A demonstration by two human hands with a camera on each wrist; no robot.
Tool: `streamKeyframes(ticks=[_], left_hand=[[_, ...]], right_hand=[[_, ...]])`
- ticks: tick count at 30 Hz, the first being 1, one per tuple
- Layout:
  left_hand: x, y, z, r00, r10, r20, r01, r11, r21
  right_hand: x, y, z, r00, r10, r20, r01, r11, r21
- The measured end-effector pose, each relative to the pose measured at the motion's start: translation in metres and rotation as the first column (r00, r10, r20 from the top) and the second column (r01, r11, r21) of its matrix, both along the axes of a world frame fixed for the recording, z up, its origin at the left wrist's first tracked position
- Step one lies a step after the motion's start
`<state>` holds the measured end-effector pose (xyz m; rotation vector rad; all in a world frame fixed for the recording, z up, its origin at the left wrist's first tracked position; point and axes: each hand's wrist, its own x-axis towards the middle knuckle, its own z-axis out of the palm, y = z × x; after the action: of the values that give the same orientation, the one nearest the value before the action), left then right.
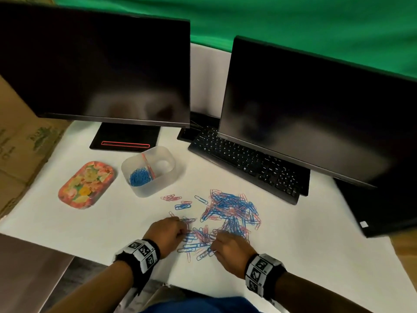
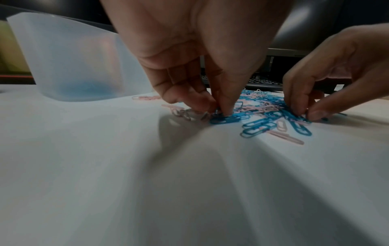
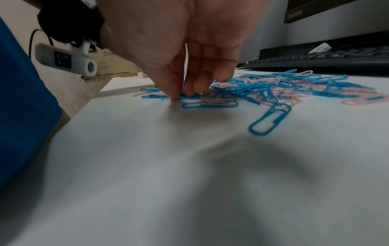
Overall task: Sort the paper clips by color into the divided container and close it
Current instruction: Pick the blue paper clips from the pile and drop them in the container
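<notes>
At the near edge of the white worktop (image 1: pixel 293 256), my left hand (image 1: pixel 166 233) pinches blue paper clips (image 2: pixel 225 119) at fingertip level. My right hand (image 1: pixel 228 250) has thumb and fingers curled together onto the paper clip pile (image 1: pixel 228 213); I cannot tell whether that grip holds a clip. Beyond, the divided container (image 1: pixel 147 169) stands open, long axis running near-left to far-right, blue clips in its left compartment. Its floral lid (image 1: pixel 85 184) lies left. Cardboard lettering reads "NATURAL, ECO-FRIENDLY".
</notes>
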<state>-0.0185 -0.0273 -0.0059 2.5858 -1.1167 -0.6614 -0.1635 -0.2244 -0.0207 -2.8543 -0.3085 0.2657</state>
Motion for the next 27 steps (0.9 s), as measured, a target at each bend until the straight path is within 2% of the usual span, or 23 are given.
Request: streamKeyframes(ticks=[4,8,13,15,16,17,19,21,23,27], left_hand=[[0.003,-0.002,0.004,0.999,0.052,0.007,-0.051,0.998,-0.030],[0.007,-0.002,0.008,0.983,0.152,-0.103,-0.165,0.977,-0.133],[0.014,0.006,0.010,0.904,0.294,-0.310,-0.385,0.876,-0.291],[0.018,0.008,0.007,0.864,0.338,-0.374,-0.455,0.841,-0.292],[0.021,0.009,0.007,0.817,0.368,-0.443,-0.515,0.812,-0.275],[0.023,0.009,0.006,0.739,0.394,-0.546,-0.595,0.762,-0.256],[0.024,0.007,0.009,0.523,0.404,-0.751,-0.757,0.625,-0.191],[0.023,0.006,0.017,0.344,0.341,-0.875,-0.848,0.512,-0.134],[0.023,0.007,0.024,0.242,0.261,-0.934,-0.882,0.460,-0.100],[0.025,0.008,0.026,0.147,0.218,-0.965,-0.908,0.416,-0.045]], right_hand=[[-0.006,0.000,-0.001,1.000,0.022,0.019,-0.023,1.000,0.005],[-0.012,-0.001,-0.008,1.000,0.014,0.026,-0.015,0.999,0.038],[-0.017,-0.005,-0.008,1.000,0.019,0.017,-0.019,1.000,0.003],[-0.020,-0.007,-0.009,1.000,0.019,0.016,-0.019,1.000,-0.007],[-0.021,-0.008,-0.010,0.999,0.020,0.026,-0.020,1.000,-0.008],[-0.021,-0.008,-0.011,0.999,0.025,0.044,-0.024,1.000,-0.013],[-0.020,-0.008,-0.009,0.998,0.029,0.057,-0.029,1.000,-0.002],[-0.018,-0.006,-0.007,0.998,0.043,0.050,-0.043,0.999,-0.005],[-0.014,-0.003,-0.007,0.999,0.042,0.027,-0.042,0.999,0.013],[-0.009,0.002,-0.006,0.998,0.005,-0.066,-0.002,0.999,0.046]])
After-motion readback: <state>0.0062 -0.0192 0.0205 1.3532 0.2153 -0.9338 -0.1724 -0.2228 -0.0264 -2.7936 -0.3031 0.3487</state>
